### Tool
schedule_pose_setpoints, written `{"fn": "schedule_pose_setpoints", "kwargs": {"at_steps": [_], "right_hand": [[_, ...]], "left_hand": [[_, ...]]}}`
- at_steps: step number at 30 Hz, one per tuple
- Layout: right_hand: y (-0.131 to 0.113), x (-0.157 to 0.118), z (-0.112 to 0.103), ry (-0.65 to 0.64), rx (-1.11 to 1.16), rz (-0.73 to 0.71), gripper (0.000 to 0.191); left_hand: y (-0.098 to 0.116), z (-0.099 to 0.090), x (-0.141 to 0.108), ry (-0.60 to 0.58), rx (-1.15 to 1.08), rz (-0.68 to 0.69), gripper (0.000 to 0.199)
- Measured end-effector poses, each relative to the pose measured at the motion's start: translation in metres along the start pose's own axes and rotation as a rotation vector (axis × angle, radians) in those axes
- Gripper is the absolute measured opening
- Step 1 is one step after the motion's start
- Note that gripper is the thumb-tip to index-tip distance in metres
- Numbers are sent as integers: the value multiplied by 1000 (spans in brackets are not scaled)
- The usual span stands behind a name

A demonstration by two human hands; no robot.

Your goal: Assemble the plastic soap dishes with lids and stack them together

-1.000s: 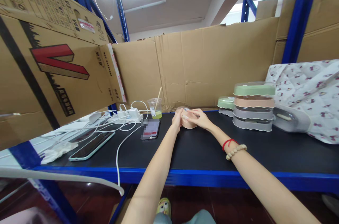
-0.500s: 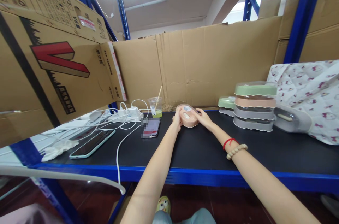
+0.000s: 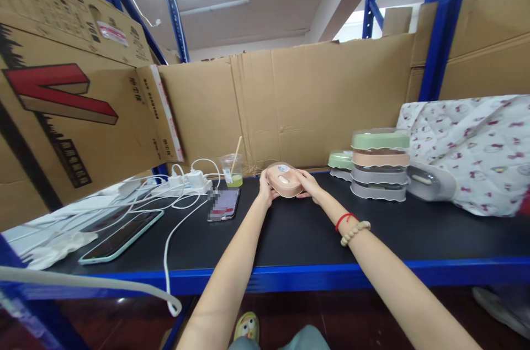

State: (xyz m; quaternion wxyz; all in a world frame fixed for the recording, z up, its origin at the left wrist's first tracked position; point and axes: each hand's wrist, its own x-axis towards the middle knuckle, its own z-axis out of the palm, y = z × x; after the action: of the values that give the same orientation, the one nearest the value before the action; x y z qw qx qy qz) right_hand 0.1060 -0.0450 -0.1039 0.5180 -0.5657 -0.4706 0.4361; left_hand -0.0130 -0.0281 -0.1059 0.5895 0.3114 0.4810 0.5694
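A pink oval box with a clear lid [image 3: 285, 181] is held between my two hands at the back middle of the black tabletop. My left hand [image 3: 265, 190] grips its left side, and my right hand [image 3: 309, 185] wraps round its right side, with fingers partly hidden under the rim. A round label and a pale oval handle show on the lid. To the right stands a stack of similar boxes [image 3: 380, 173] in green, pink and grey. Beside that stack are a smaller green-topped pile [image 3: 342, 164] and a grey box lying tilted [image 3: 430, 181].
A phone [image 3: 223, 205], a plastic cup with a straw [image 3: 232, 169] and a power strip with white cables [image 3: 186, 181] lie left of my hands. Further left is a larger phone [image 3: 122, 237]. A patterned cloth [image 3: 476, 151] covers the right end. Cardboard [image 3: 323, 101] walls the back.
The view has turned a little to the right. My right hand has shifted from the lid's upper right edge to the box's right side, and the box looks more tilted toward me.
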Motion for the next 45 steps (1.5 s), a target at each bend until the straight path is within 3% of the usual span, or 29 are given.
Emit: {"fn": "schedule_pose_setpoints", "kwargs": {"at_steps": [3,8,11,14,18,22,27,31,36,38,42,45], "right_hand": [[4,9,-8,147,-3,53,59],[8,17,-22,369,-75,126,62],[5,13,-25,479,-134,140,76],[0,8,-26,544,-182,145,85],[-3,5,-24,601,-216,159,79],[-3,3,-24,670,-263,81,68],[-1,1,-25,712,-417,-227,50],[0,3,-24,701,-574,-443,44],[-6,6,-28,670,-805,-583,44],[-8,7,-32,578,-930,-609,45],[-2,13,-40,248,-1203,-585,54],[9,17,-41,190,-1289,-489,62]], "left_hand": [[2,0,-4,-80,7,-98,52],[0,1,-8,-167,111,-61,44],[-1,0,-8,-167,126,-50,40],[-1,0,-7,-166,123,-40,38],[0,-1,-8,-167,134,-47,38],[0,-2,-9,-169,151,-43,39],[2,-1,-9,-156,165,-43,38],[4,0,-11,-133,174,-42,37],[5,2,-14,-102,194,-23,35],[4,3,-15,-99,211,-16,33],[3,6,-16,-102,245,-14,29],[3,7,-15,-102,257,-14,28]]}}
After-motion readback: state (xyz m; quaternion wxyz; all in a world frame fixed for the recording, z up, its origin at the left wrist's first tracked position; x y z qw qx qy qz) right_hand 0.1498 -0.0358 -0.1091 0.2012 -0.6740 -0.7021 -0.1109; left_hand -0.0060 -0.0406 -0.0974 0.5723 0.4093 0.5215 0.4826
